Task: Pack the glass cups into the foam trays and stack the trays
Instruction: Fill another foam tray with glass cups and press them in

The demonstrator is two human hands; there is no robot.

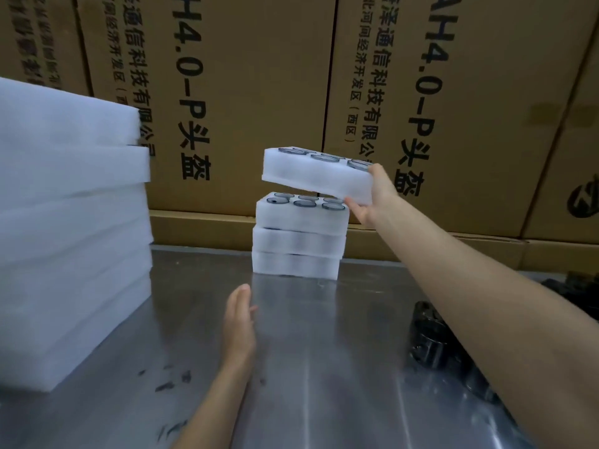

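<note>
Foam tray (316, 176), filled with glass cups, hangs in the air just above a stack of three more trays (299, 236) near the back of the tabletop (308, 351). The right hand (372, 197) grips it at its right end, thumb over the top edge and fingers curled underneath, so the tray tilts with that end lower and nearer the stack. A narrow gap shows between the raised tray and the top tray of the stack; the two do not touch. The left hand (238, 322) is well apart from both, flat and open above the bare metal in front of the stack, fingers together and holding nothing.

Behind the stack a wall of cardboard boxes (246, 92) stands close, leaving little room at the back. To the left a tall pile of plain foam slabs (71, 228) takes up that side of the tabletop, with an open strip of metal between it and the stack. To the right, dark glass cups (431, 338) lie loose under the right forearm. The middle of the tabletop, around the left hand, is free.

The trays are thick white foam blocks with rounded corners. Dark round cup rims (304, 203) sit in two rows of holes on the top tray of the stack, and similar rims show on the held tray. The stack leans slightly out of line, each tray a little offset.
</note>
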